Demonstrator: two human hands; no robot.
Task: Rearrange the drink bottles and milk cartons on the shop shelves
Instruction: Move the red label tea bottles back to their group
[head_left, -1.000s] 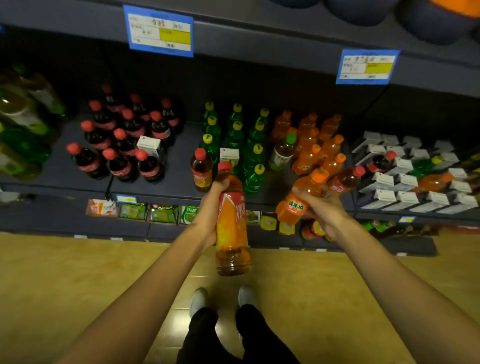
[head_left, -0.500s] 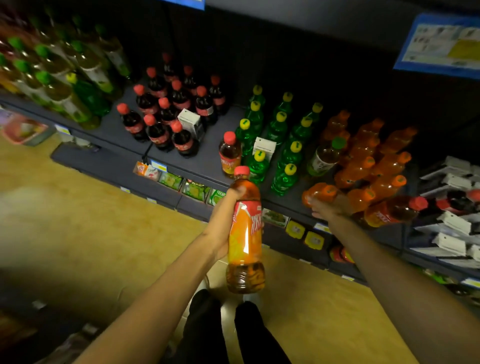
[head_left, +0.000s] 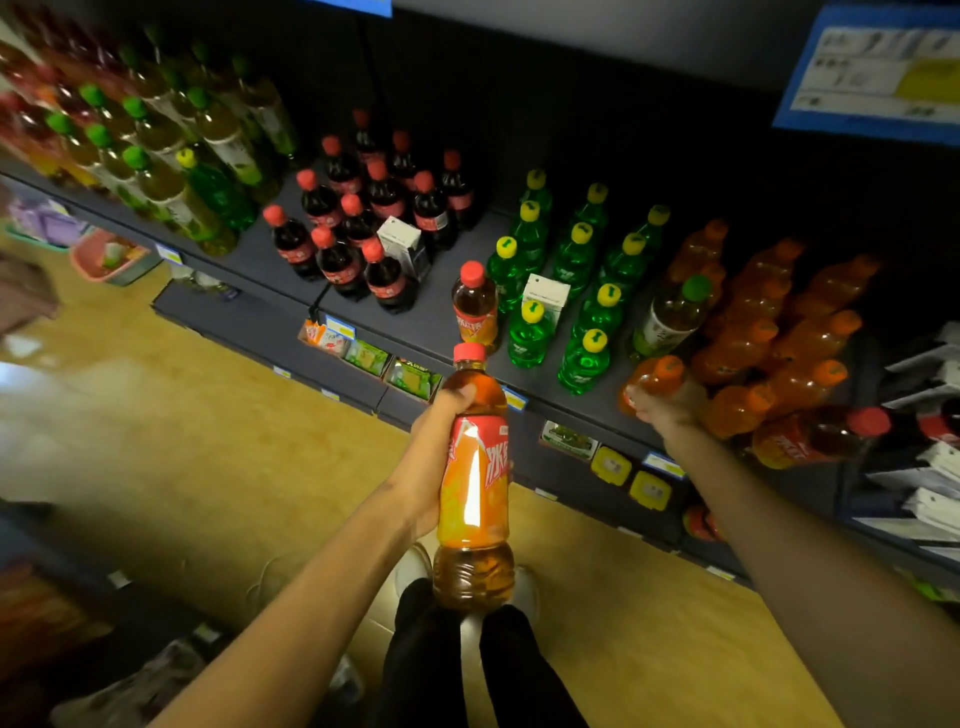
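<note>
From the head camera, the left hand (head_left: 436, 452) is wrapped round an iced tea bottle (head_left: 474, 483), red-capped and upright, held out in front of the shelf (head_left: 431, 322) over the wooden floor (head_left: 218, 441); the right hand (head_left: 670, 410) grips an orange soda bottle (head_left: 655, 378) at the shelf's front edge, just beside the other orange bottles (head_left: 779, 332); on the shelf stand green bottles (head_left: 576, 270), cola bottles (head_left: 363, 228), a second tea bottle (head_left: 474, 306) and two milk cartons, one (head_left: 544, 301) among the green bottles, one (head_left: 402, 247) among the colas.
</note>
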